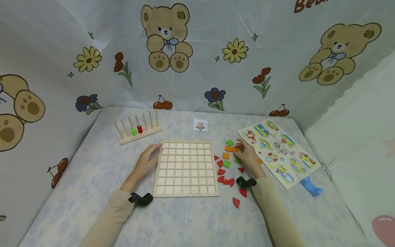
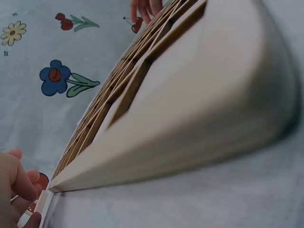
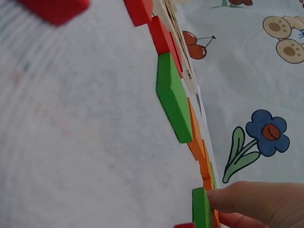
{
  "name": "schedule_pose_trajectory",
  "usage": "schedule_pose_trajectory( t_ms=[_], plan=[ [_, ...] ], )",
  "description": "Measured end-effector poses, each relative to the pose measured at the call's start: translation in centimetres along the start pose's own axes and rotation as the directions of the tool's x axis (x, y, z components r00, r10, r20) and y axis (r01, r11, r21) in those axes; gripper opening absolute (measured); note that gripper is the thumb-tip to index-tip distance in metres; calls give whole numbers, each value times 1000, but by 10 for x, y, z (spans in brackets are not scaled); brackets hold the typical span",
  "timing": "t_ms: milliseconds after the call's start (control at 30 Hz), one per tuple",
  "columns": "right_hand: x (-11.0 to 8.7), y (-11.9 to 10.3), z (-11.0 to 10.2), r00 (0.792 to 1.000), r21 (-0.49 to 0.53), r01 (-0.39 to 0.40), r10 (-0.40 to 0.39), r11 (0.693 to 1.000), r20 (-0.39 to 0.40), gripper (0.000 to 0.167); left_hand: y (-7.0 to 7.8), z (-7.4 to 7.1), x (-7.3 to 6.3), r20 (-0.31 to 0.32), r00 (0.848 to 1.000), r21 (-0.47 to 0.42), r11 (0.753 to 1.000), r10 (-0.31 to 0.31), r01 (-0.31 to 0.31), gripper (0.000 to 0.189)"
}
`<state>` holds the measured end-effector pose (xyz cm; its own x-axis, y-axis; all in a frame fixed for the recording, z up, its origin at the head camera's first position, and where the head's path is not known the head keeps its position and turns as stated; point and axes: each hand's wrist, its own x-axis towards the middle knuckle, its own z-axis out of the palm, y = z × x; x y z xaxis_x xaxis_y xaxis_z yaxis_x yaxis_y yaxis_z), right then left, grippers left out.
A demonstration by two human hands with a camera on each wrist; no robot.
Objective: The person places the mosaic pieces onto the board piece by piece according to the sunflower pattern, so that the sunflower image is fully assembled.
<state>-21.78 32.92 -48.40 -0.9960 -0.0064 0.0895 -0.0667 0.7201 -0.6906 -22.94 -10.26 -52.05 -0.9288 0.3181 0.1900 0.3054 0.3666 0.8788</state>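
Observation:
A wooden grid board [image 1: 186,168] with rows of square cells lies in front of the person. Its upper left side is touched by the fingertips of the left hand [image 1: 146,162], whose fingers are loosely bent. To the board's right, the right hand [image 1: 247,154] reaches down among small coloured pieces, thumb and forefinger apart around an orange square [image 1: 235,149]. A green piece [image 1: 238,160] lies under its thumb; in the right wrist view the thumb is close beside a green block [image 3: 201,209]. Whether it touches the block is unclear.
Several red wedge pieces [image 1: 221,172] lie scattered right of the board. A pegged wooden stand [image 1: 140,134] with green and red beads is at back left. A small picture card [image 1: 200,125] lies behind the board; a vehicle puzzle board [image 1: 279,151] and blue strip [image 1: 311,187] are at right.

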Motion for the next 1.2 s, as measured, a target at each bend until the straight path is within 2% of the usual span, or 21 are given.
schedule_pose_trajectory(
  t_ms=[133,300,433,600,700,833,1000,1200],
  plan=[
    [-1,4,3,999,47,5,-3,999,-45,56,-8,0,-2,-22,1000,-26,1000,-11,10,47],
    [-2,7,5,991,115,-31,46,993,-123,52,-13,0,1,-23,1000,-40,999,-16,15,56],
    [1,-8,7,986,162,-21,48,987,-160,49,-10,-1,3,-15,1000,-29,1000,-11,11,59],
    [10,-51,23,992,169,78,-59,983,-110,47,-4,-3,1,-35,999,60,998,7,-5,60],
    [16,-73,42,987,161,153,-144,975,-63,47,-1,-4,0,-66,998,117,993,9,-1,61],
    [24,-98,71,978,181,197,-205,964,24,47,-1,-6,-1,-84,996,145,989,8,4,65],
    [31,-117,102,966,213,199,-228,957,125,48,-5,-9,0,-65,998,150,989,23,-12,68],
    [34,-124,120,961,215,149,-192,965,199,48,-10,-9,2,-40,999,140,990,22,-17,69]
  ],
)
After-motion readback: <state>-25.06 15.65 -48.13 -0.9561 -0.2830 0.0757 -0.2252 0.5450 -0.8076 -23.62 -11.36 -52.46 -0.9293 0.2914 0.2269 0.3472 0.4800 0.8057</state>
